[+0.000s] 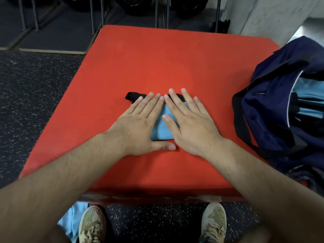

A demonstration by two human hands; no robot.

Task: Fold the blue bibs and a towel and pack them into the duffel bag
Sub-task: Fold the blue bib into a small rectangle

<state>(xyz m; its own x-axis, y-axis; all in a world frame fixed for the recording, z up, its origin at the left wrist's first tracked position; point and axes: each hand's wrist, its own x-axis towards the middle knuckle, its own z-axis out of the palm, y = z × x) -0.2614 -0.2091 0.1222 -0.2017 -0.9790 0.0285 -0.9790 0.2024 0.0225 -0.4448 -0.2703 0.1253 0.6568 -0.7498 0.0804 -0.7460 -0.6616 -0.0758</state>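
A folded blue bib [164, 127] lies near the middle of the frame on a red tabletop [157, 58]. Both hands lie flat on top of it. The left hand [140, 127] covers the left side of the bib. Its fingers [149, 104] are straight and close together, and they point toward the top of the frame. Its thumb lies along the bottom edge of the bib. The right hand [191, 125] covers the right side. Its fingers [177, 102] are straight and a little spread apart, and its thumb rests across the blue cloth. The fingertips of the two hands almost meet above the bib. Only a strip of blue shows between the hands.

A black strap [134, 96] of the bib pokes out past the fingertips, toward the upper left of the hands.

At the right edge of the frame sits a dark blue duffel bag [273, 106]. It is open, and more light blue cloth [308, 100] shows inside it. The bag is well apart from the hands.

At the bottom of the frame are two pale shoes [92, 225] on a dark speckled floor [35, 102]. More light blue cloth [70, 223] lies at the lower left, beside the left shoe
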